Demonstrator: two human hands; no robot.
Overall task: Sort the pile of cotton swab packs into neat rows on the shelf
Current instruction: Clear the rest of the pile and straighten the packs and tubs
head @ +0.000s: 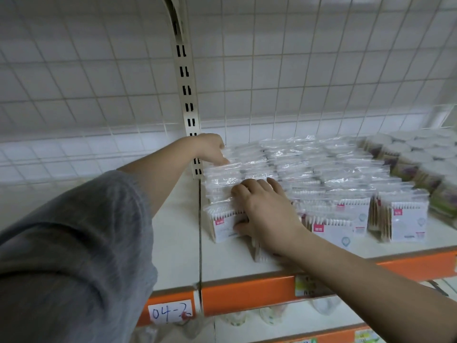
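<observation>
— Where on the shelf (178, 233)?
— Cotton swab packs (309, 169) standing in rows across the right section, from the slotted upright (186, 95) toward the round swab tubs (405, 154) at far right.
— Hands?
— Well apart. Left hand (210, 148) reaching to the back-left corner of the rows, fingers curled down onto a rear pack by the upright; whether gripping or only touching, cannot tell. Right hand (267, 214) laid over the front-left packs, fingers spread on top, thumb pressed against the front pack (222, 225).
— Edges and room?
— Bare shelf left of the rows, also a strip in front, up to the orange front rail (247, 293). Wire grid backing (321, 70) close behind the back row. Label reading 04-2 (170, 311) on the rail.
</observation>
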